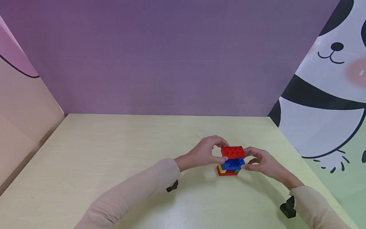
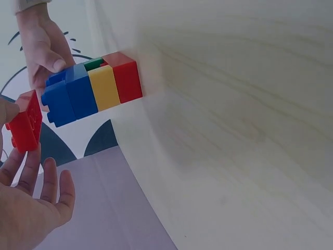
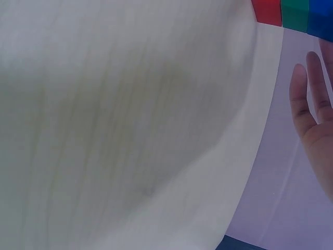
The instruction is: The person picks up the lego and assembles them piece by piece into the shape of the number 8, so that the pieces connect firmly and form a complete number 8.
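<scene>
My left hand (image 1: 204,152) pinches a red brick (image 1: 233,152) by its left end, thumb in front and fingers behind. In the left wrist view this red brick (image 2: 27,122) is tilted, with a gap between it and the stack. The stack stands on the table with blue bricks (image 2: 80,91) on top, a yellow brick (image 2: 104,86) and a green brick (image 3: 295,14) below them, and a red brick (image 2: 122,78) at the base. At the stack's right side my right hand (image 1: 264,163) holds the upper blue part (image 1: 233,164) between thumb and fingers; its fingertips are partly hidden.
The light wood table (image 1: 114,152) ends at a purple wall (image 1: 171,63) behind. A panda picture (image 1: 320,127) covers the panel along the right edge. Dark wrist devices (image 1: 288,207) sit under the sleeves.
</scene>
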The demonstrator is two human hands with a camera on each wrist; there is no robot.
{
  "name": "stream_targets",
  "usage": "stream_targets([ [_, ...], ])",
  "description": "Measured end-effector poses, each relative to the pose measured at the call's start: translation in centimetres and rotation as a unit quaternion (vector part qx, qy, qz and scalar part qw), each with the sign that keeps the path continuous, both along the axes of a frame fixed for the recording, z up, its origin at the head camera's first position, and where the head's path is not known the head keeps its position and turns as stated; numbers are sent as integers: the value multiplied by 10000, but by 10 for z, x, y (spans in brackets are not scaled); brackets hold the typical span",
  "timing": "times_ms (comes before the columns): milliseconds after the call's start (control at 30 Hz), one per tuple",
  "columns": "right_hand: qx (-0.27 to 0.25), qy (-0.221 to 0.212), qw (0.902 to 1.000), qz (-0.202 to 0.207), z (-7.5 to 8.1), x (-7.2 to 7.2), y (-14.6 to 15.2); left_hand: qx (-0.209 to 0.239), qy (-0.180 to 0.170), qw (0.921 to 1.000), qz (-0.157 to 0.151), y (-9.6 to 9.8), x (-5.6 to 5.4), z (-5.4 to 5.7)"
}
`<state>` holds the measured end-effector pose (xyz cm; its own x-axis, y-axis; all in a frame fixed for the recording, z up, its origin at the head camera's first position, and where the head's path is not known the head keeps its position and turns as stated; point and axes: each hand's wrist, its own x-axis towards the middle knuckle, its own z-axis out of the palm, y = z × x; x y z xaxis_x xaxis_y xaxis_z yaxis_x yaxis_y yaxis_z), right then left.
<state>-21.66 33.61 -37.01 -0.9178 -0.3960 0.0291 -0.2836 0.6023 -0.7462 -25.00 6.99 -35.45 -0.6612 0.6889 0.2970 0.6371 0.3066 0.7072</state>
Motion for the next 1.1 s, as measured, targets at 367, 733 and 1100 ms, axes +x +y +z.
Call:
stream_targets([
  [367, -68, 24, 10000, 43, 0, 1, 0, -39, -25, 10000, -59, 7, 5, -6],
  [733, -175, 88, 9996, 207, -1, 0, 1, -99, 60, 9999, -85, 8, 5, -9],
  [1100, -238, 78, 9994, 231, -2, -1, 2, -261, 157, 9995, -123, 10, 3, -8],
])
